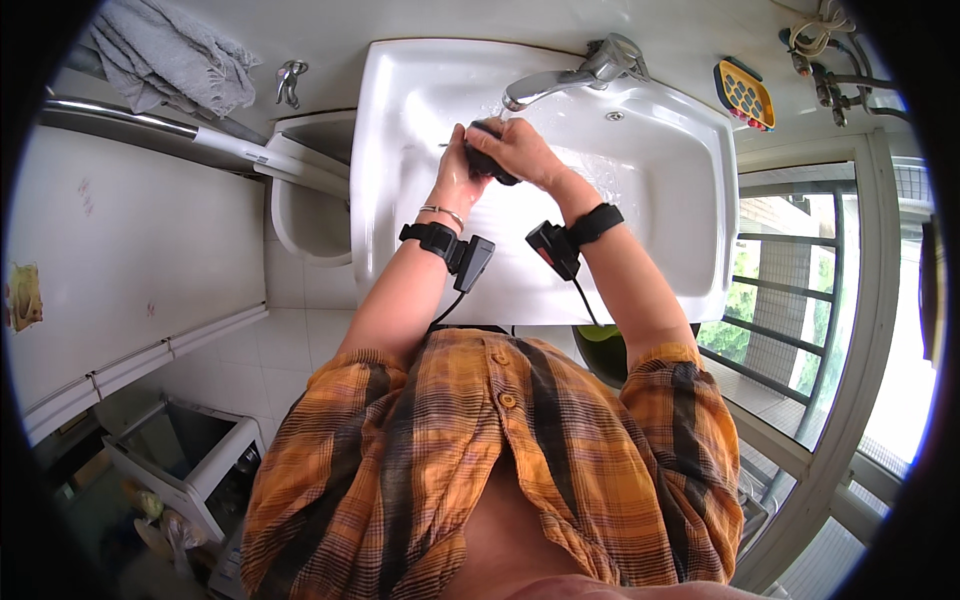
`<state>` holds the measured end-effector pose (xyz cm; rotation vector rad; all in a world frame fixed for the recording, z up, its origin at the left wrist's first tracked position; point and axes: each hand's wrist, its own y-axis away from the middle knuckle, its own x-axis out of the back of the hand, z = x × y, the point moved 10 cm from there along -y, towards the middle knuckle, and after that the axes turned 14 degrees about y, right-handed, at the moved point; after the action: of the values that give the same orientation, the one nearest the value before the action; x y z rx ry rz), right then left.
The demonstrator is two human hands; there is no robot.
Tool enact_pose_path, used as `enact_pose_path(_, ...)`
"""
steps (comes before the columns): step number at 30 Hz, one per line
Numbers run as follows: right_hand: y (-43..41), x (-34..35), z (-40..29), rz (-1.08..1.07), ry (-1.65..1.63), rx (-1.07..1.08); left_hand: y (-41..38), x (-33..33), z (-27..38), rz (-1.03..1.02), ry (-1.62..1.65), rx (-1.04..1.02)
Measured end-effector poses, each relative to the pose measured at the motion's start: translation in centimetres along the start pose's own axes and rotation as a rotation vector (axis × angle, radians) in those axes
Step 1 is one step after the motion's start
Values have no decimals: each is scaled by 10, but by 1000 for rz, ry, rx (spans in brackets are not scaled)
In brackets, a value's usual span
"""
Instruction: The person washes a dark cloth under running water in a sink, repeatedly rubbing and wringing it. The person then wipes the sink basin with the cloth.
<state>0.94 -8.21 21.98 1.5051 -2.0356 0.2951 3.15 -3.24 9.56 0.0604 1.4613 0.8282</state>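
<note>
A bunched black item (491, 159), which looks like wet cloth, is squeezed between my two hands over the white washbasin (679, 217). My left hand (459, 176) supports it from the left side. From the right and above, my right hand (525, 148) grips it, the thumb laid across its top. The chrome faucet (559, 81) reaches over the basin with its spout just above my right hand. Water (505, 115) runs from the spout onto that hand and splashes around it. Part of the black item is hidden by my fingers.
On the right wall hangs a yellow soap dish (746, 94), near pipes and valves (825, 86). A grey towel (176, 60) and a small wall tap (291, 81) are at left. Beside the basin stands a urinal (311, 217). Corded devices (474, 264) are strapped to both my wrists.
</note>
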Motion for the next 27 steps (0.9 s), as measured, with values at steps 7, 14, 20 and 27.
enact_pose_path(7,25,-4,-17,184,227,28,9,-20,-17,-76,16,7)
enact_pose_path(14,13,-1,-30,388,575,57,-12,21,-16,70,25,-43)
enact_pose_path(20,-3,16,15,354,735,-165,18,-12,-7,184,-148,-104)
enact_pose_path(27,10,55,76,343,628,-269,26,-55,3,-62,-447,-128)
